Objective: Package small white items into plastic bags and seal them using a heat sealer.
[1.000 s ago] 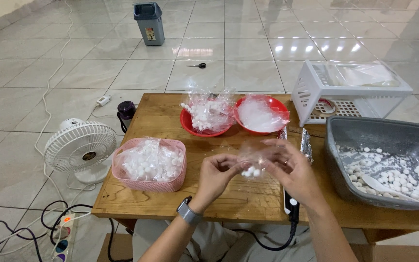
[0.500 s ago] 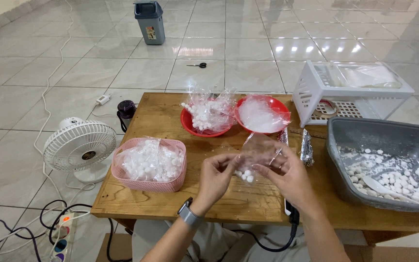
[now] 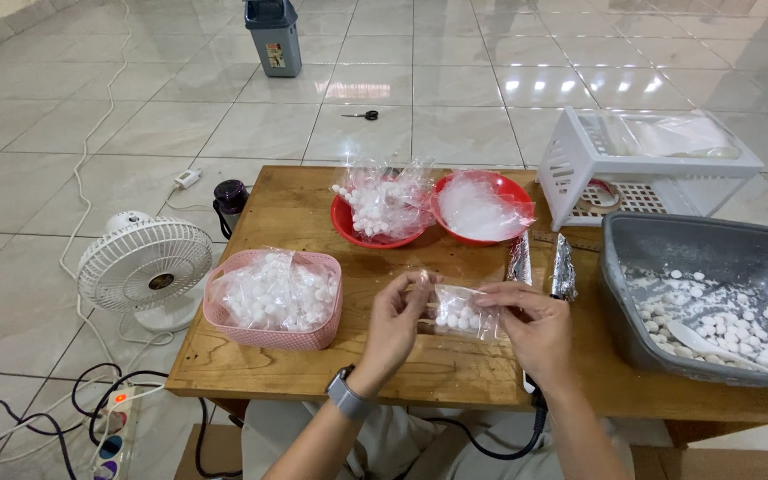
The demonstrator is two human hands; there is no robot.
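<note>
On the wooden desk (image 3: pixel 295 209) stand a grey tub (image 3: pixel 668 244) of white balls at the right and a pink basket (image 3: pixel 270 336) of filled bags at the left. Above the desk's near edge, the left hand (image 3: pixel 395 322) and right hand (image 3: pixel 531 326) both pinch a small clear bag (image 3: pixel 462 313) of white balls, stretched between them.

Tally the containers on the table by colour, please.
Red bowls: 2
Pink basket: 1
White basket: 1
Grey tub: 1
Total: 5
</note>
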